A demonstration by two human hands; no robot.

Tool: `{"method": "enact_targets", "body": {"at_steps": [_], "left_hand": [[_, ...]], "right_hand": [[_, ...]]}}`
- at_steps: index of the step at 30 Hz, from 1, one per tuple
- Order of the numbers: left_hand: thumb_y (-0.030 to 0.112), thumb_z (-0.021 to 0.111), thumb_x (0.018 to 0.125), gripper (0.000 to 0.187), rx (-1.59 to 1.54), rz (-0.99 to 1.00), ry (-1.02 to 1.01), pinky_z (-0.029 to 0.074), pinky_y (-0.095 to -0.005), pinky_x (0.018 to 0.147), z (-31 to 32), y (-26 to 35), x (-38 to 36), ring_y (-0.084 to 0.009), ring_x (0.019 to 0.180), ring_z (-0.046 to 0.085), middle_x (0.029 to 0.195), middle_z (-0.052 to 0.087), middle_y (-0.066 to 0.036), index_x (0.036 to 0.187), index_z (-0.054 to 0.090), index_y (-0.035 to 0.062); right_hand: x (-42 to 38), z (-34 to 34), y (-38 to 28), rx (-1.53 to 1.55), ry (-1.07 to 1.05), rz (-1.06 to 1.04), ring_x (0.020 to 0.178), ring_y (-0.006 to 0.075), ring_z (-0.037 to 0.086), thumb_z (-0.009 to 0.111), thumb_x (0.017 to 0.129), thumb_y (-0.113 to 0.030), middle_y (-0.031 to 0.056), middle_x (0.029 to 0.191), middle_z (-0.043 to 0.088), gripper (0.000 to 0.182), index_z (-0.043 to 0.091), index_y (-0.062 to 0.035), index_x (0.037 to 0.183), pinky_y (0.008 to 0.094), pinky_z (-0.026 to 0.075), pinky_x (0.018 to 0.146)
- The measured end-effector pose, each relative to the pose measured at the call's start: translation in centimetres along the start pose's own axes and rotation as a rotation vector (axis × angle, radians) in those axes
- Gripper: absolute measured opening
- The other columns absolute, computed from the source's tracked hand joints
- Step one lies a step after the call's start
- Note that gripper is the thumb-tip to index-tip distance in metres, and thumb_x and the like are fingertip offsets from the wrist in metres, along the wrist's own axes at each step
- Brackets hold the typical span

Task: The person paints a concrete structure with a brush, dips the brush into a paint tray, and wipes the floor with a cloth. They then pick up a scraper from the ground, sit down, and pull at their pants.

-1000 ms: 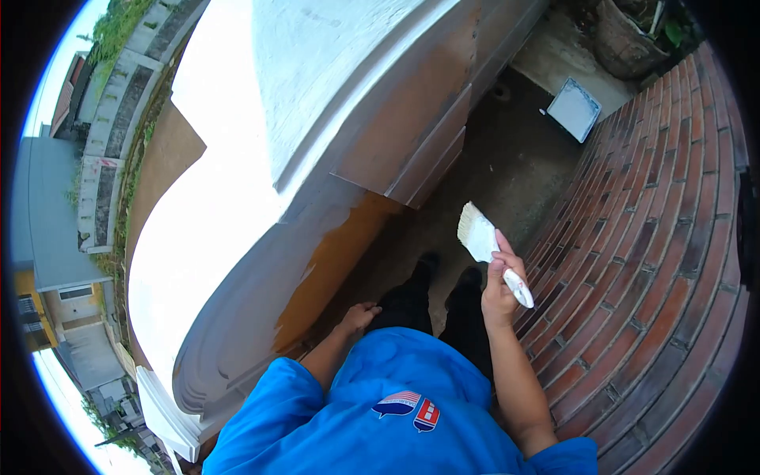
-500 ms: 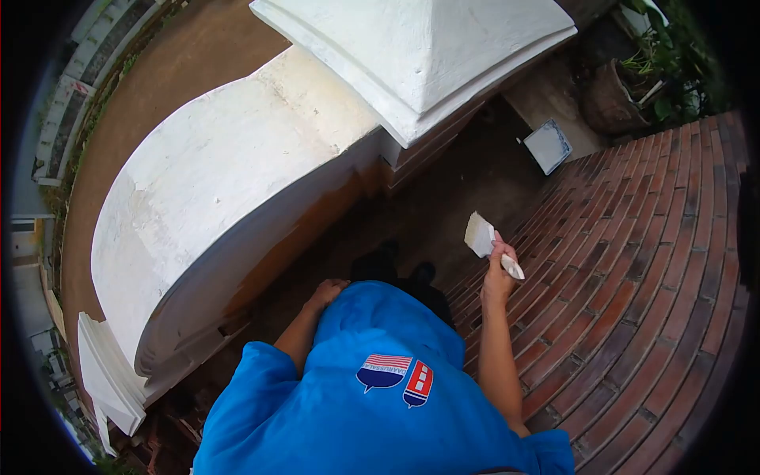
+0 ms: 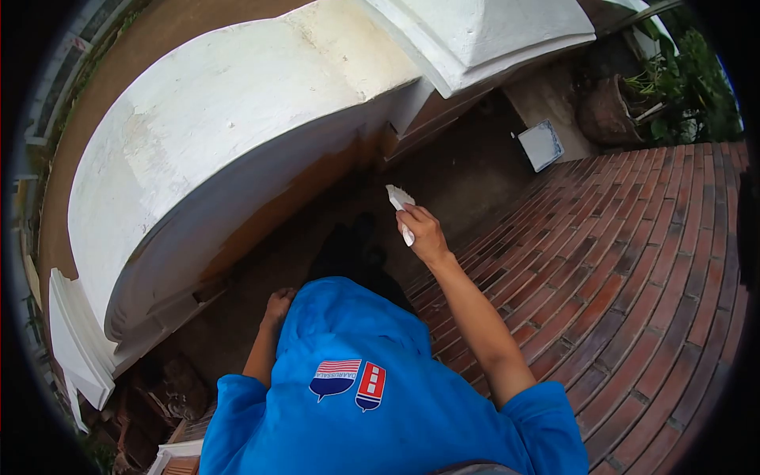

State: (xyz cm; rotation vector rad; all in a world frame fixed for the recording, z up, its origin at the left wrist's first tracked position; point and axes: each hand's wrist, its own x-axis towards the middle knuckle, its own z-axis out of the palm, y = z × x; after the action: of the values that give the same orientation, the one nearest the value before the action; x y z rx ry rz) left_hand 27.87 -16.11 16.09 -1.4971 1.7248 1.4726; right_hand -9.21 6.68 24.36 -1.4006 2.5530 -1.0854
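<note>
A wide paintbrush with a whitish handle and pale bristles (image 3: 401, 197) is in my right hand (image 3: 424, 231). My fingers close around its handle, and the bristle end points up and away from me, toward the wall. My left hand (image 3: 279, 304) is low beside the hem of my blue shirt (image 3: 348, 317). Its fingers look curled, and the shirt partly hides them; whatever they may hold is out of sight. Ahead and to the left stands a curved wall with a white-painted top (image 3: 214, 119), its inner face patchy grey and orange-brown.
A white pillar cap (image 3: 507, 36) juts out at the wall's far end. On the ground ahead lies a white square container (image 3: 541, 146), near a potted plant (image 3: 609, 115). Sloping red brick (image 3: 586, 277) rises on my right. A white moulded wall end (image 3: 79, 340) stands at left.
My right hand has moved left and forward with the paintbrush, which is now turned edge-on. My view has shifted, and my left hand appears farther left, beside the shirt.
</note>
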Motion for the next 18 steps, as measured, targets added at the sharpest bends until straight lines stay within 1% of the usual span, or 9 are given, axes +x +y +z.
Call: {"method": "enact_targets", "body": {"at_steps": [2, 5, 8, 11, 12, 14, 16, 17, 18], "left_hand": [[0.024, 0.061, 0.092, 0.039, 0.036, -0.045, 0.006, 0.053, -0.0348, 0.085, -0.2, -3.5, -0.1, -0.0236, 0.098, 0.066, 0.111, 0.070, -0.016, 0.122, 0.064, -0.0019], [0.023, 0.059, 0.094, 0.040, -0.172, -0.112, -0.049, 0.051, -0.0356, 0.091, -1.2, -4.8, -1.4, -0.0259, 0.104, 0.065, 0.114, 0.069, -0.018, 0.124, 0.063, -0.0027], [0.025, 0.059, 0.094, 0.042, -0.240, -0.068, -0.070, 0.049, -0.0344, 0.095, -2.1, -7.3, 0.9, -0.0268, 0.109, 0.064, 0.117, 0.068, -0.018, 0.126, 0.062, -0.0028], [0.028, 0.061, 0.094, 0.046, -0.182, 0.047, -0.064, 0.045, -0.0332, 0.101, -3.8, -7.0, 2.4, -0.0274, 0.117, 0.060, 0.122, 0.066, -0.021, 0.128, 0.061, -0.0024], [0.031, 0.061, 0.093, 0.050, -0.157, 0.034, -0.089, 0.043, -0.0335, 0.103, -4.8, -5.7, 2.2, -0.0282, 0.120, 0.058, 0.126, 0.063, -0.021, 0.130, 0.059, -0.0021], [0.037, 0.061, 0.093, 0.057, -0.098, 0.004, -0.144, 0.039, -0.0343, 0.108, -6.3, -1.9, 1.1, -0.0297, 0.127, 0.053, 0.133, 0.058, -0.023, 0.135, 0.055, -0.0014], [0.045, 0.060, 0.092, 0.069, 0.024, -0.035, -0.251, 0.035, -0.0360, 0.111, -6.9, -0.8, 2.0, -0.0315, 0.133, 0.047, 0.142, 0.049, -0.024, 0.140, 0.048, -0.0024], [0.049, 0.059, 0.091, 0.074, 0.096, -0.047, -0.305, 0.033, -0.0368, 0.113, -7.5, -0.2, 2.6, -0.0324, 0.136, 0.044, 0.146, 0.045, -0.025, 0.143, 0.044, -0.0029], [0.052, 0.058, 0.091, 0.079, 0.169, -0.098, -0.380, 0.032, -0.0372, 0.114, -7.7, 0.0, 3.7, -0.0329, 0.138, 0.042, 0.148, 0.042, -0.025, 0.144, 0.041, -0.0041]], "right_hand": [[1.1, 0.5, 0.1, -0.021, 0.037, -0.011, 0.098, 0.0352, 0.065, 0.067, 0.076, -0.001, 0.0184, 0.108, 0.068, 0.024, 0.069, -0.0043, 0.100, 0.0413, 0.056, 0.083], [2.8, 1.7, 0.6, -0.055, 0.042, 0.006, 0.100, 0.0349, 0.065, 0.068, 0.077, -0.002, 0.0177, 0.107, 0.068, 0.024, 0.069, -0.0044, 0.101, 0.0410, 0.055, 0.085], [4.4, 3.4, 2.2, -0.093, 0.012, -0.009, 0.101, 0.0343, 0.065, 0.068, 0.078, -0.002, 0.0171, 0.108, 0.068, 0.024, 0.069, -0.0046, 0.101, 0.0415, 0.055, 0.086], [7.1, 4.4, 3.8, -0.128, -0.029, -0.028, 0.102, 0.0340, 0.064, 0.068, 0.079, -0.002, 0.0163, 0.109, 0.068, 0.023, 0.069, -0.0050, 0.101, 0.0416, 0.055, 0.087], [7.9, 4.5, 4.4, -0.139, -0.044, -0.031, 0.102, 0.0340, 0.064, 0.068, 0.079, -0.003, 0.0160, 0.110, 0.068, 0.023, 0.069, -0.0051, 0.101, 0.0416, 0.055, 0.087], [9.3, 4.2, 5.2, -0.195, 0.096, 0.027, 0.098, 0.0359, 0.065, 0.069, 0.079, -0.004, 0.0153, 0.106, 0.069, 0.022, 0.069, -0.0046, 0.101, 0.0416, 0.054, 0.086], [9.2, 3.5, 5.2, -0.220, 0.255, 0.175, 0.093, 0.0327, 0.067, 0.071, 0.080, -0.004, 0.0163, 0.101, 0.069, 0.023, 0.069, -0.0047, 0.103, 0.0410, 0.054, 0.081], [8.4, 4.0, 5.2, -0.151, 0.375, 0.245, 0.091, 0.0308, 0.067, 0.071, 0.082, -0.006, 0.0162, 0.100, 0.069, 0.020, 0.069, -0.0039, 0.102, 0.0401, 0.056, 0.078], [7.2, 4.6, 5.3, -0.085, 0.501, 0.313, 0.088, 0.0289, 0.068, 0.071, 0.084, -0.007, 0.0161, 0.098, 0.069, 0.018, 0.069, -0.0032, 0.101, 0.0392, 0.057, 0.075]]}}
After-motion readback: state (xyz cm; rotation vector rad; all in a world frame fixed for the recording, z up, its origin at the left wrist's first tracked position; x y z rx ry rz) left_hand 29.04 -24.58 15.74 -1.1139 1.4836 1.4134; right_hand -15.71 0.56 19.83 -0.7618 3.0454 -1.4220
